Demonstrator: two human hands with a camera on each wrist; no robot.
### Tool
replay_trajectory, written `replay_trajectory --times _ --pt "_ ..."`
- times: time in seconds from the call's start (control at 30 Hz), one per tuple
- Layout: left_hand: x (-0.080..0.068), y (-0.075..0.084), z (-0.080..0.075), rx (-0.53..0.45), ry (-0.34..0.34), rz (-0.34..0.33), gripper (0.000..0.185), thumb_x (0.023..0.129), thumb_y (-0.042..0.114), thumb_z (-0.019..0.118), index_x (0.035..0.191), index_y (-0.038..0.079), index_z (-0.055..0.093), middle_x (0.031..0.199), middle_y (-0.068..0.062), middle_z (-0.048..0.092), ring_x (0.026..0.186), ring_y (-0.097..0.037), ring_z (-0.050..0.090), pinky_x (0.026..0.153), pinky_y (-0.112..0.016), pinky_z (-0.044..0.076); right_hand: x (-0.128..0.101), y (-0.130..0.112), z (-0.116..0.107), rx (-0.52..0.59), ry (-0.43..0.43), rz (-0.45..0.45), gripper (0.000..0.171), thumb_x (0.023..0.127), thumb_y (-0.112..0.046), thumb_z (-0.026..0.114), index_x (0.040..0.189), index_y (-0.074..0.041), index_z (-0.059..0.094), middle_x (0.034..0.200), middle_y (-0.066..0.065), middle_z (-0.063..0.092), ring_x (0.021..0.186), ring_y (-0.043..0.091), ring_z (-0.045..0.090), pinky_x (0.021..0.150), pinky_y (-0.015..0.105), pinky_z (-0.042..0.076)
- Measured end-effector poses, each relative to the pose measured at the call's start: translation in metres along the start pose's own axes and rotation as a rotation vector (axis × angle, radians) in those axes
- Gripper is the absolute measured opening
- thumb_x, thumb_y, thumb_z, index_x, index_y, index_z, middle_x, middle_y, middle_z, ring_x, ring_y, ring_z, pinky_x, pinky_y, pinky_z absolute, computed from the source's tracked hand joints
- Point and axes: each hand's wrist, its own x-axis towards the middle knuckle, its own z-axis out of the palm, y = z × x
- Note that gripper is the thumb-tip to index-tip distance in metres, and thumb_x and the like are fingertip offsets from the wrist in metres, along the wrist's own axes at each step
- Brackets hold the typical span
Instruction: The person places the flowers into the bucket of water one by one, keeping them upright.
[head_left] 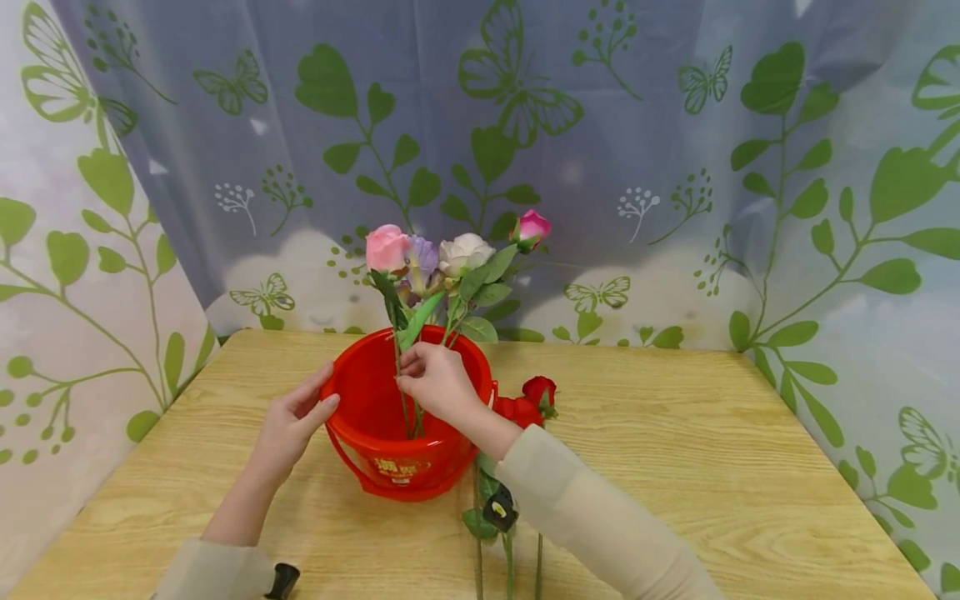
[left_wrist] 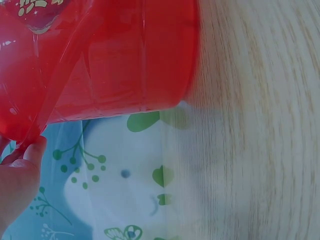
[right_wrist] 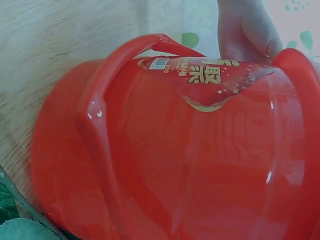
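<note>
A red plastic bucket (head_left: 450, 467) with a gold-lettered label stands on the wooden table. My left hand (head_left: 288, 425) grips its left rim, thumb and fingers on either side; the left wrist view shows that hand (left_wrist: 17, 185) at the rim. Over the bucket's mouth, my right hand (head_left: 442, 383) pinches the stem of a pink rose (head_left: 387, 248), whose lower end is down inside. A purple flower (head_left: 422, 258), a white rose (head_left: 465, 253) and a magenta rosebud (head_left: 533, 227) rise behind that hand. In the right wrist view the bucket wall (right_wrist: 175, 150) fills most of the picture.
Right of the bucket lie red roses (head_left: 538, 390), their stems running toward the front edge under my right sleeve (head_left: 592, 508). A small black object (head_left: 501, 510) with a yellow mark shows beside that sleeve. A leaf-and-butterfly patterned curtain (head_left: 420, 125) hangs behind the table (head_left: 675, 433).
</note>
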Motion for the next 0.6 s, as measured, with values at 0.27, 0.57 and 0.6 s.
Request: replay_trajectory --times 0.27,0.57,0.6 --pt "-0.0006 0.0013 0.0006 -0.004 0.002 -0.002 0.049 0.089 0.009 0.053 0.132 -0.006 0.036 0.134 -0.021 0.035 0.116 -0.009 0.04 0.083 -0.012 0.039 0.0019 0.0002 0.0008 -0.031 -0.022 0.015 0.013 0.079 -0.006 0.066 0.091 -0.003 0.062 0.079 0.002 0.061 0.072 0.013 0.056 0.058 0.02 0.048" --pt "-0.0008 0.0009 0.001 -0.02 0.003 0.009 0.049 0.088 0.007 0.053 0.131 -0.007 0.035 0.134 -0.022 0.035 0.113 -0.003 0.041 0.083 -0.013 0.04 0.0038 0.0006 0.0007 -0.038 -0.069 0.068 0.019 0.079 -0.007 0.066 0.097 -0.002 0.062 0.084 0.004 0.061 0.076 0.015 0.057 0.06 0.021 0.049" --pt "-0.001 0.0007 0.001 -0.019 0.002 0.011 0.049 0.088 0.007 0.053 0.131 -0.007 0.035 0.134 -0.023 0.035 0.112 -0.002 0.041 0.082 -0.012 0.04 0.0039 0.0008 0.0008 -0.039 -0.075 0.075 0.02 0.079 -0.007 0.065 0.098 -0.002 0.062 0.085 0.004 0.061 0.077 0.016 0.057 0.06 0.021 0.049"
